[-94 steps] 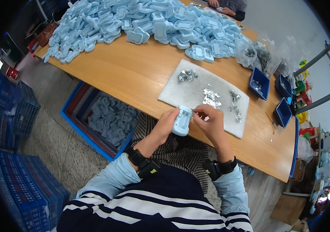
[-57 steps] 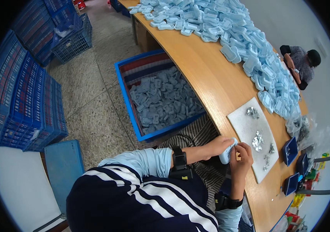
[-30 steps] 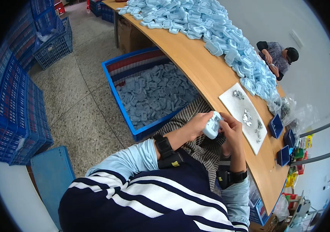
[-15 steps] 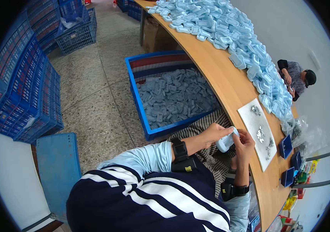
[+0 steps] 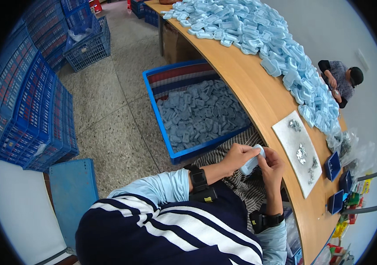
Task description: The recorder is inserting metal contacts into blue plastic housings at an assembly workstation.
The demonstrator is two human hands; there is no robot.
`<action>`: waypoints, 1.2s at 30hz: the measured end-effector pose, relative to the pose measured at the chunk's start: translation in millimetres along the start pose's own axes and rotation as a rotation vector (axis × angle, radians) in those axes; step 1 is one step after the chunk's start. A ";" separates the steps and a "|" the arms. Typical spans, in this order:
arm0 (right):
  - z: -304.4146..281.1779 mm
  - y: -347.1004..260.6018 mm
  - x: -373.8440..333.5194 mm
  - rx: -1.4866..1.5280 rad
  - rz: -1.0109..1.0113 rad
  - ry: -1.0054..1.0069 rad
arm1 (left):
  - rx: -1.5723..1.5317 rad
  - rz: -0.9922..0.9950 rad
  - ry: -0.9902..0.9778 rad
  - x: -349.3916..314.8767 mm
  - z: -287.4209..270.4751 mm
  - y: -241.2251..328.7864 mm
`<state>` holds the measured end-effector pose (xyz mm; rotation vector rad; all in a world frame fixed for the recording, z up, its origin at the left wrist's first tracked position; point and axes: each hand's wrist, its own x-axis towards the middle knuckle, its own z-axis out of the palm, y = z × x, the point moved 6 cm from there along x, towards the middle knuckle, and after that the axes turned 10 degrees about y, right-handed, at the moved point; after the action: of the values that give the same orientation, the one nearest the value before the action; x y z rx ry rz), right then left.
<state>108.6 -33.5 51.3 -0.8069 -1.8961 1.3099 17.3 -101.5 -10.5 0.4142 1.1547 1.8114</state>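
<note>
Between my two hands, over my lap at the table's near edge, is a light-blue plastic casing (image 5: 251,164), tilted. My left hand (image 5: 238,158) pinches its upper end from the left side. My right hand (image 5: 272,167) grips that same end from the right, thumb and fingers pressed to it. Whatever small part may lie under the fingertips is hidden. Right of my hands, a white board (image 5: 291,143) on the table carries small piles of shiny metal pieces (image 5: 301,153).
A heap of similar light-blue casings (image 5: 259,31) covers the far part of the table (image 5: 241,75). Below the edge stands a blue bin (image 5: 164,141) filled with casings. Small blue trays (image 5: 332,166) sit at the right. Blue crates (image 5: 34,115) are stacked left. Another person (image 5: 342,81) works across the table.
Both hands, with the casing, have shifted slightly left. The casing is turned more edge-on, and my left fingers have moved along its upper end. The whole view has shifted a little.
</note>
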 end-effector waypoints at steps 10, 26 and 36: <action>27.7 9.3 -0.8 -0.041 -0.072 -0.160 | -0.061 0.125 0.259 11.5 -52.2 22.0; -86.1 51.1 -22.4 -0.066 0.182 0.045 | 0.542 -0.653 0.642 -44.6 -369.8 -149.8; -181.3 37.0 -5.4 -0.653 -0.218 0.450 | 0.817 -0.668 0.592 -11.9 -337.9 -142.8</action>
<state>263.0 68.0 61.8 -1.0638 -1.9637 0.3156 -131.7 -272.5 -299.1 -0.0936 2.1335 0.8237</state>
